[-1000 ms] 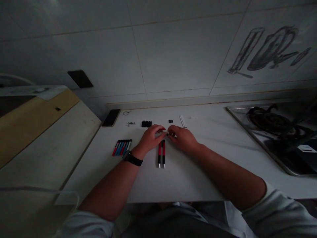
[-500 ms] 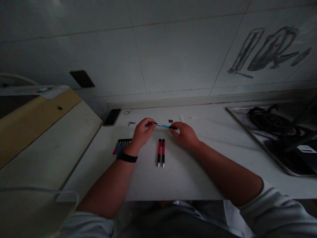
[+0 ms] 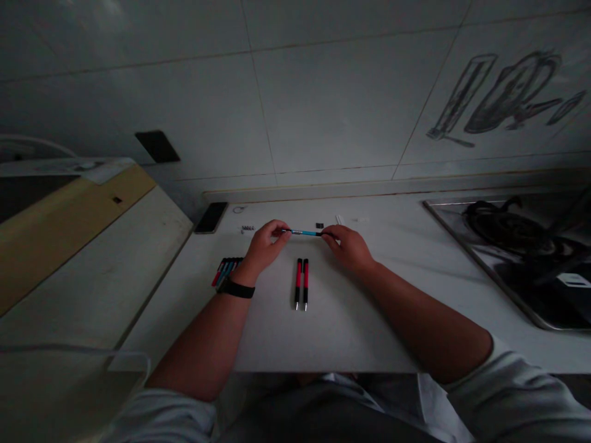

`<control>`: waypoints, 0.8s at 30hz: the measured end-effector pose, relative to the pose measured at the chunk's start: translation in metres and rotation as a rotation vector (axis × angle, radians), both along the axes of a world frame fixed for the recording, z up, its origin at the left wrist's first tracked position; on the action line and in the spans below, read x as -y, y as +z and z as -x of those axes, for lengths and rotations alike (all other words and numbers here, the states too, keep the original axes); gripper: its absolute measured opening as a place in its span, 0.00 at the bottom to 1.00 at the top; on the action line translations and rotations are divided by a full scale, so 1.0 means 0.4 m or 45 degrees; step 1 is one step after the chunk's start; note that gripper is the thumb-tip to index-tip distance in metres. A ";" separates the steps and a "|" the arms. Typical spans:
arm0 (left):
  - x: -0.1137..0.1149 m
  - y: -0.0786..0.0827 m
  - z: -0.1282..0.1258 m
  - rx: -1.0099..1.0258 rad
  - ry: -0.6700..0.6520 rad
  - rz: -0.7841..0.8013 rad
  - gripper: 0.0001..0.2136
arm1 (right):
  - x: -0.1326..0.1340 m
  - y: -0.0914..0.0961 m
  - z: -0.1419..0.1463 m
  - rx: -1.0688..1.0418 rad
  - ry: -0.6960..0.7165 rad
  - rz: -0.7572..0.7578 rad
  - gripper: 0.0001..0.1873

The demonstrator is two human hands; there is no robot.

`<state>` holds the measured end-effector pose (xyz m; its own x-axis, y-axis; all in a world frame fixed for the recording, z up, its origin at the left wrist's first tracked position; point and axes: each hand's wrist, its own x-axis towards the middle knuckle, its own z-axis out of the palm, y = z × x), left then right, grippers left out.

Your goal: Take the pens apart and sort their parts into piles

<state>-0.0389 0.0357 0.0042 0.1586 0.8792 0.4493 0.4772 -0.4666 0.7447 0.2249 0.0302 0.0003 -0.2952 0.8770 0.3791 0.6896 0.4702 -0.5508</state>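
Observation:
A blue pen (image 3: 305,233) with dark ends lies nearly level between my two hands, above the counter. My left hand (image 3: 268,245) pinches its left end, and the fingers of my right hand (image 3: 347,246) are closed on its dark right end. Below the hands, two red pens (image 3: 305,277) with black grips and silver tips rest side by side, tips toward me. Beside my left wrist lies a row of red and blue pen barrels (image 3: 225,269), partly hidden by the wrist. Behind my left hand are several small springs (image 3: 248,228).
Small black pieces (image 3: 319,226) and thin white sticks (image 3: 339,219) lie behind the hands. A phone (image 3: 211,218) sits at the back left of the white counter (image 3: 341,344). To the right is a gas stove (image 3: 512,246); a tiled wall (image 3: 323,111) rises behind.
The blue pen has turned slightly to lie more level. My right hand has shifted a little to the right; both hands keep hold of the pen.

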 end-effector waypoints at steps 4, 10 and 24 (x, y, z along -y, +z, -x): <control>0.000 -0.002 -0.001 -0.014 -0.017 -0.017 0.05 | 0.000 -0.001 -0.001 0.007 -0.006 0.002 0.14; 0.001 -0.001 -0.001 -0.112 -0.030 -0.061 0.06 | 0.001 0.003 -0.001 0.029 -0.017 -0.008 0.15; -0.002 0.002 -0.002 -0.262 0.052 -0.122 0.04 | -0.007 -0.024 -0.001 -0.060 0.029 -0.051 0.12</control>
<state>-0.0381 0.0366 0.0050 0.2211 0.8418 0.4925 0.6344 -0.5077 0.5829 0.2253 0.0329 -0.0092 -0.2962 0.8541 0.4276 0.6519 0.5080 -0.5630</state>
